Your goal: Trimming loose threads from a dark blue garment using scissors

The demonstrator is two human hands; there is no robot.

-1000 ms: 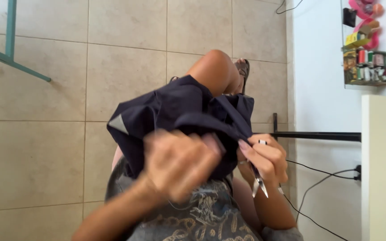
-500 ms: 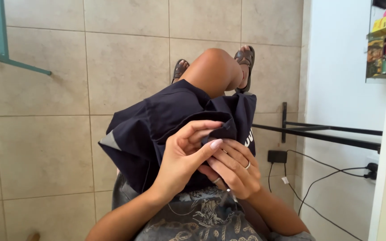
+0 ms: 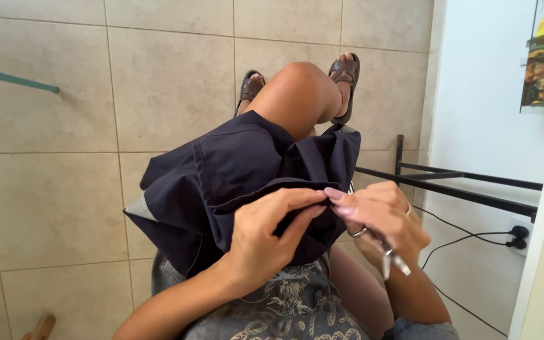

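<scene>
Patterned grey skirt (image 3: 284,302) nearest, soft printed cloth over the lap. Left hand (image 3: 262,236) pinches a fold of the dark navy garment (image 3: 240,176), fingertips clenched on the edge, likely to keep the seam taut. Right hand (image 3: 382,217) meets it at the same fold, grip closed on the cloth, with small metal scissors (image 3: 391,255) tucked in the palm, blades pointing down and clear of the fabric. Garment drapes over the raised knee (image 3: 300,94), matte woven, creased. Beyond: brown sandals (image 3: 344,72) on beige floor tiles (image 3: 64,189), black metal rack (image 3: 461,186) by the white wall.
</scene>
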